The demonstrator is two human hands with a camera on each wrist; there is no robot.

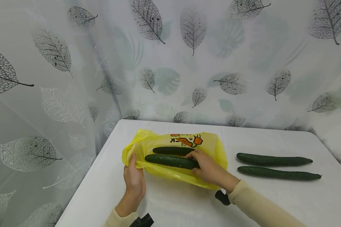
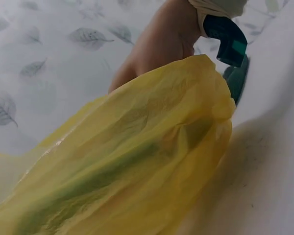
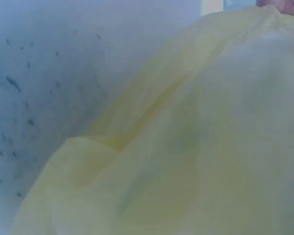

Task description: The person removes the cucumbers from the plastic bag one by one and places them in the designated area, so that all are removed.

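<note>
A yellow plastic bag (image 1: 218, 146) with a printed duck lies on the white table, its opening facing me. Inside it are two dark green cucumbers, the rear cucumber (image 1: 170, 150) and the front cucumber (image 1: 170, 160), side by side. At the bag's left edge, my left hand (image 1: 134, 181) pinches the plastic. My right hand (image 1: 208, 167) reaches into the opening and grips the right end of the front cucumber; its fingertips are partly hidden. In the left wrist view, the bag (image 2: 122, 142) covers much of the right hand (image 2: 159, 46). Bag plastic (image 3: 152, 161) fills the right wrist view.
Right of the bag, two more cucumbers lie roughly parallel, an upper cucumber (image 1: 272, 160) and a lower cucumber (image 1: 278, 173). A leaf-patterned curtain (image 1: 170, 104) hangs behind the white table (image 1: 164, 201) and down its left side.
</note>
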